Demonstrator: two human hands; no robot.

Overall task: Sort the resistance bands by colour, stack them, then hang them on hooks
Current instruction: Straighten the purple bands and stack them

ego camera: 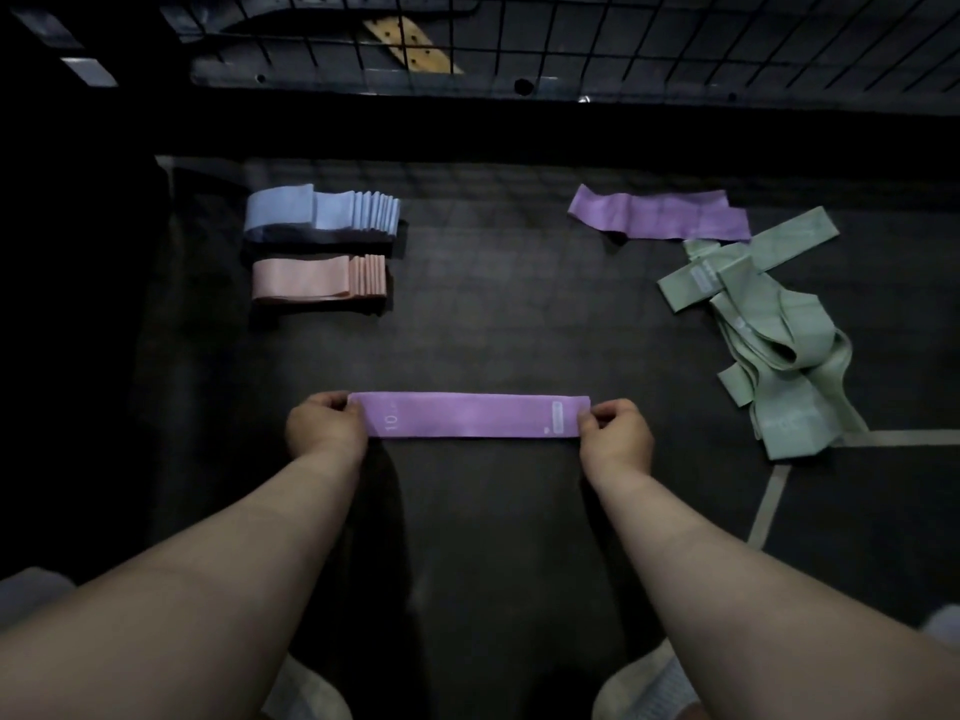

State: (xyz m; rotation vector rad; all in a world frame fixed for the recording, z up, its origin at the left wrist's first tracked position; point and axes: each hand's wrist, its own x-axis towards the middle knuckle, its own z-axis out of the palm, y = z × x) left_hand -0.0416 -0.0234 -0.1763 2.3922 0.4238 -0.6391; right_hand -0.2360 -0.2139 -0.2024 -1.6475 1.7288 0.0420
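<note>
A purple resistance band (470, 414) lies stretched flat between my hands over the dark floor mat (493, 314). My left hand (324, 426) pinches its left end and my right hand (615, 433) pinches its right end. At the back left sit a neat stack of blue bands (322, 209), a dark band (317, 235) under it, and a stack of pink bands (319, 278). More purple bands (662, 214) lie loose at the back right. A tangled heap of green bands (769, 324) lies at the right.
A black wire grid (623, 39) stands along the far side, with dark boards and a tan perforated strip (410, 44) behind it. Pale tape lines (769, 504) cross the floor at the right. My shoes (644, 683) show at the bottom.
</note>
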